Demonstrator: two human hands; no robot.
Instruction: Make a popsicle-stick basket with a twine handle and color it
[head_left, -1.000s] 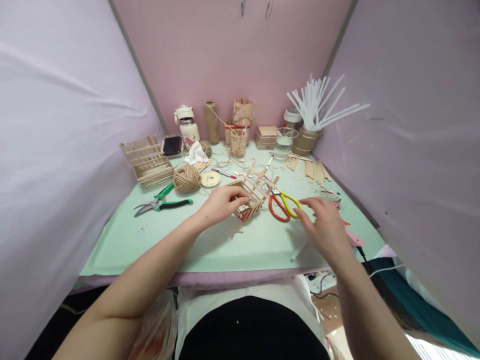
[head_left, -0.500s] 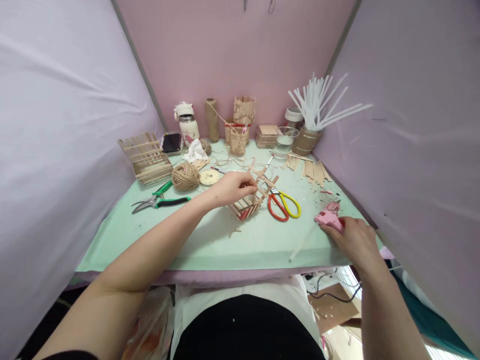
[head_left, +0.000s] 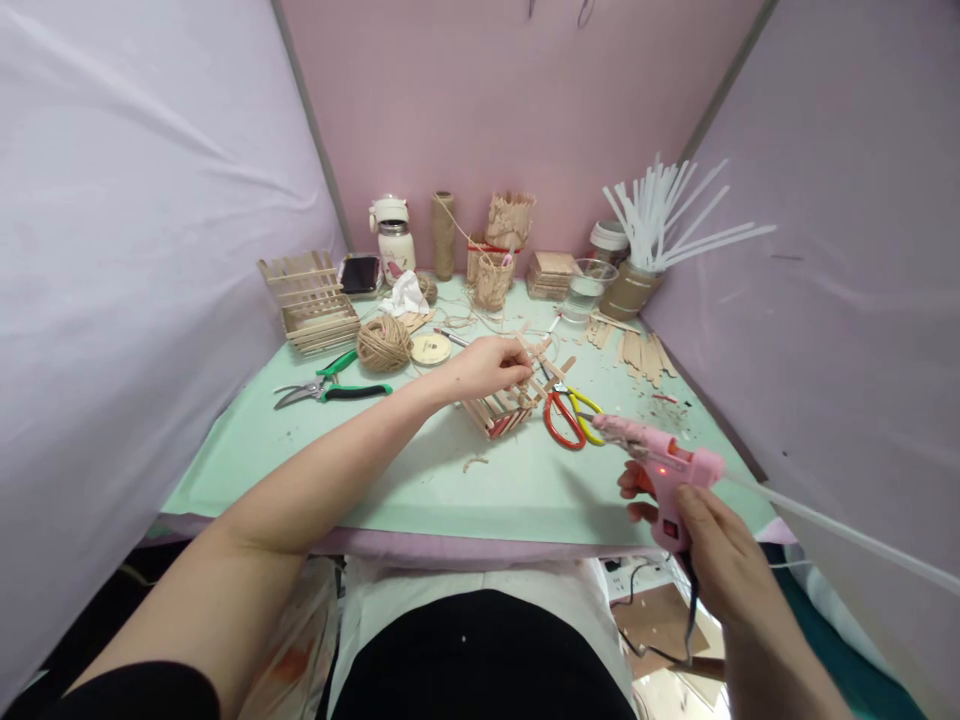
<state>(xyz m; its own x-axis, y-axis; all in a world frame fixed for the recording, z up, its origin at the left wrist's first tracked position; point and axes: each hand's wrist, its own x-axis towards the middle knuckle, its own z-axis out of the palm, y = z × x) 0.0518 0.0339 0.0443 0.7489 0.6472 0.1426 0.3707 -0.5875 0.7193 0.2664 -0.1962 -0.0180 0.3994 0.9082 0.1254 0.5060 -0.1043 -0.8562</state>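
Observation:
In the head view my right hand (head_left: 716, 540) is wrapped around the handle of a pink hot glue gun (head_left: 664, 465), raised above the table's right front. Its nozzle points left, a small light glows on its side, and a long white glue stick (head_left: 840, 520) trails from its back. My left hand (head_left: 496, 368) is closed in a pinch at the top of a small craft-stick basket (head_left: 499, 412); the fingertips partly hide what they grip. Red-and-yellow-handled scissors (head_left: 564, 418) lie just right of the basket, with crossed craft sticks over their blades.
Green-handled pruning shears (head_left: 330, 388), a twine ball (head_left: 384, 344) and a slatted stick basket (head_left: 311, 305) are on the left. At the back right stand a clear cup of water (head_left: 583, 298) and a pot of white glue sticks (head_left: 631, 290). Loose craft sticks (head_left: 645, 355) lie nearby.
My right hand has lifted the glue gun off the table and turned it so its nozzle points left. The left hand stays at the small basket. The whole view has shifted slightly.

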